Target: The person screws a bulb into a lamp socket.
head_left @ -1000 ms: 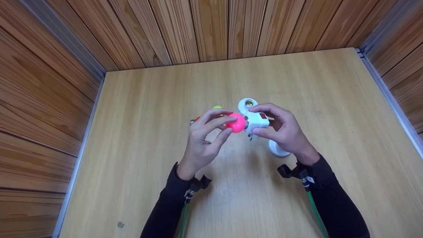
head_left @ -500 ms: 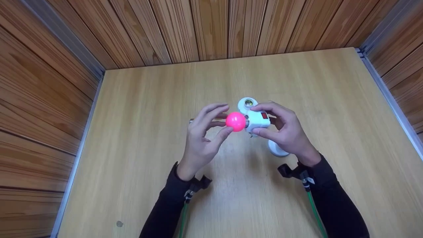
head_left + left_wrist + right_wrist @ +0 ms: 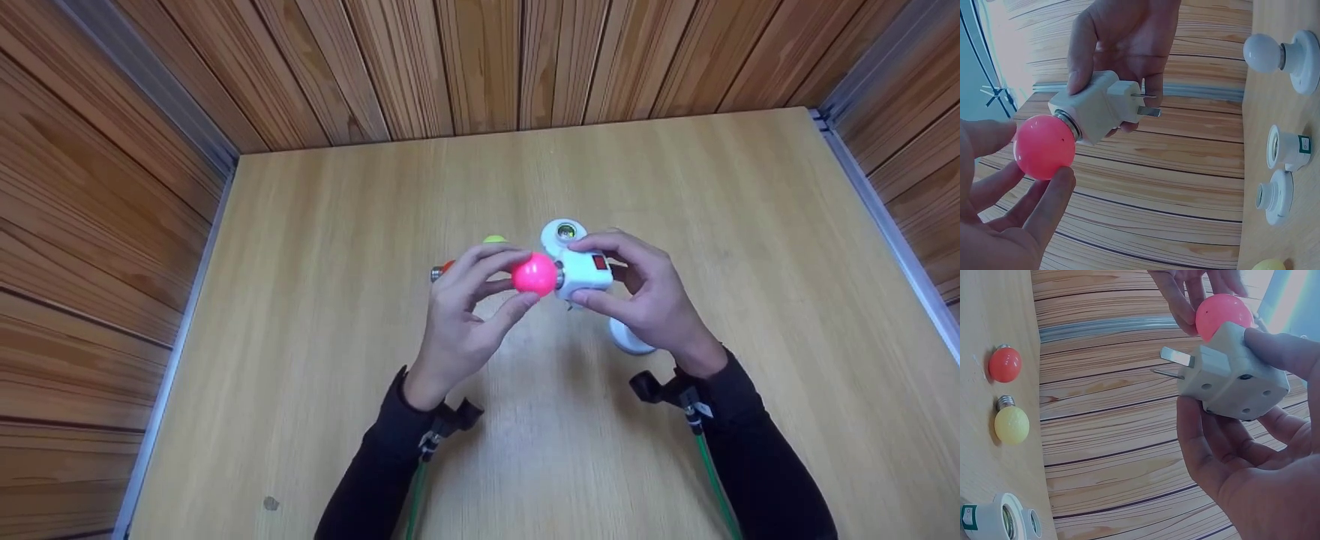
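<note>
Above the table, my left hand [image 3: 466, 319] holds a pink light bulb [image 3: 534, 274] between thumb and fingers. The bulb's metal screw base sits partly inside a white plug-in lamp socket [image 3: 589, 271] that has a red switch. My right hand [image 3: 649, 289] grips this socket by its sides, thumb toward me. Flat metal plug pins [image 3: 1150, 111] stick out of the socket in the left wrist view. Some of the base's metal still shows between bulb and socket [image 3: 1086, 109].
A red bulb [image 3: 1005, 364] and a yellow bulb [image 3: 1012, 424] lie on the table, partly behind my left hand in the head view. Farther right stand a green-labelled holder [image 3: 1297, 151], a small round holder [image 3: 1280, 197] and a white bulb [image 3: 1262, 53] in a round base [image 3: 1306, 62].
Half a second ago the left fingers were lifted and spread from the pink bulb; now they have closed on it again. The right hand and socket stay nearly in place.
</note>
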A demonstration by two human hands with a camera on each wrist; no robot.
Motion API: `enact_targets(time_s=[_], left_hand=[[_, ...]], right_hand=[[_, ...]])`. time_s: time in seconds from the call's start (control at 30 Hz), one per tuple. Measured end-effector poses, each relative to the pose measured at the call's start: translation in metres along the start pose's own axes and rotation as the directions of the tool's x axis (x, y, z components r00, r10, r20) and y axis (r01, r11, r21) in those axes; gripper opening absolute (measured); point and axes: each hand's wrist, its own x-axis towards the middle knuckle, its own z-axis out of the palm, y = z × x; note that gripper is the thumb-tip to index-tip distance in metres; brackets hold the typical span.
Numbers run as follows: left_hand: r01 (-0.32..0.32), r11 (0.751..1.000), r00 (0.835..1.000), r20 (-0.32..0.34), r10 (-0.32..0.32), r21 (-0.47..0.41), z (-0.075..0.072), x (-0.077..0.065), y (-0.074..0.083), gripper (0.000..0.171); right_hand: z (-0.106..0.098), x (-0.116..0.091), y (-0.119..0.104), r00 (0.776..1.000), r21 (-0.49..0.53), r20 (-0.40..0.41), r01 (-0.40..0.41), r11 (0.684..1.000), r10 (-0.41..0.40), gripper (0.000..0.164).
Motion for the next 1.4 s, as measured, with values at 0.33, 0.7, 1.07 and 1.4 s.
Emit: enact_targets(time_s=[0.33,0.7,1.07,1.4], left_hand=[[-0.054,0.998,0.998,-0.006,0.055,0.029,0.0006,0.0018,-0.0021,0.041],[-0.128,0.986,0.992,0.013,0.128,0.108,0.0002,-0.0004,-0.0036,0.039],[-0.202,0.967,0.979,0.040,0.198,0.159,-0.0014,-0.0009,-0.0062,0.041],[-0.279,0.948,0.960,0.061,0.273,0.150,-0.0019,0.0023,-0.0088,0.039]], right_hand=[[-0.0002,0.0014,-0.0011,1.000,-0.007,0.004,0.012,1.000,-0.011,0.052],[-0.0014,-0.0005,0.0032,1.000,0.042,0.021,0.005,0.999,-0.006,0.049],[-0.0027,-0.0015,0.0044,0.998,0.112,0.058,-0.027,0.993,0.021,0.045],[-0.0049,-0.0004,0.0040,0.996,0.164,0.090,-0.039,0.986,0.024,0.042]])
